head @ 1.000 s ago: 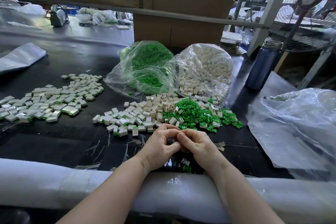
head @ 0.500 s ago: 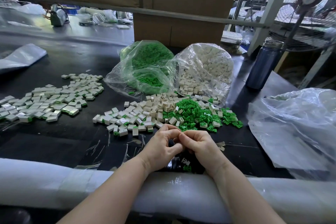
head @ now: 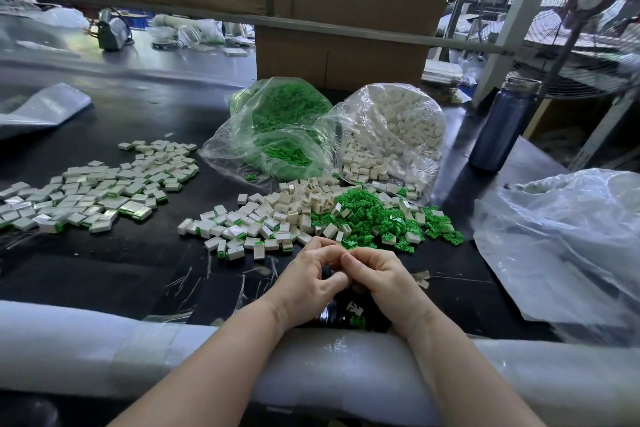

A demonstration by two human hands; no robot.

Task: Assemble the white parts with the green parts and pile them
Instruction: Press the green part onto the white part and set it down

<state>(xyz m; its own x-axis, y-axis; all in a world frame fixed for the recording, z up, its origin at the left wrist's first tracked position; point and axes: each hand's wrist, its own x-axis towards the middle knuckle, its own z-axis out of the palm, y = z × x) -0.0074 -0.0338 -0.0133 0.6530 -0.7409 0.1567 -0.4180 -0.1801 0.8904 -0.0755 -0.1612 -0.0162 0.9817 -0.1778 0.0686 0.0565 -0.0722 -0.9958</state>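
Both hands met at the near edge of the black worktop (head: 104,274), the left hand (head: 304,288) and right hand (head: 381,282) curled with fingertips pressed together in a tight pinching grip; whatever small piece sat between them was hidden by the fingers. Just beyond the knuckles lay a loose heap of blocky, matte white parts (head: 298,204), touching a mound of small, spiky green parts (head: 370,215) to its right. Finished pieces, flat white rectangles with a green edge, were spread in a broad pile of assembled parts (head: 100,191) well off to the left, and more lay scattered at the white heap's near-left side. Behind the heaps slumped two crinkled clear plastic bags, the green bag (head: 277,135) beside the white bag (head: 394,135), both open toward the heaps. A dark blue metal bottle (head: 502,128) stood upright to the right, near a large wrinkled translucent bag (head: 561,243). Glossy white foam padding (head: 104,347) lined the worktop's front edge under the forearms. Brown cardboard boxes (head: 339,3) rose behind.
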